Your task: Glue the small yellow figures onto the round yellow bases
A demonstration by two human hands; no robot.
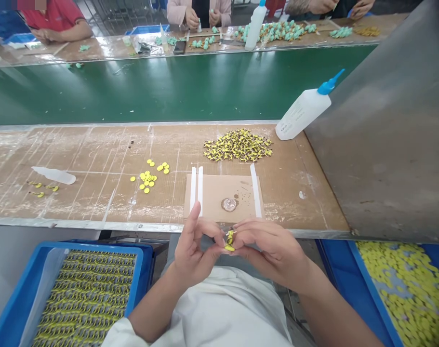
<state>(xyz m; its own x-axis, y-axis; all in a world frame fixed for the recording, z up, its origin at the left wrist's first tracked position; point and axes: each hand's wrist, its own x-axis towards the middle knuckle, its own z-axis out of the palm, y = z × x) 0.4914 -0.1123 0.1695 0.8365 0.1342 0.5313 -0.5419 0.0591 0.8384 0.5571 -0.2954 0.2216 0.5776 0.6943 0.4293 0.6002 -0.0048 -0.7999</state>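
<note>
While my left hand and right hand close in a pinch on a small yellow-and-black piece, just before the tan cardboard sheet, yellow-and-black rows in the blue plastic tray to its left look done; the loose yellow-and-black heap beyond it appears undone.

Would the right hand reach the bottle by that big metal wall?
Probably yes: nothing seems to stand between the right hand and the bottle, though it's busy holding a small yellow piece.
</note>
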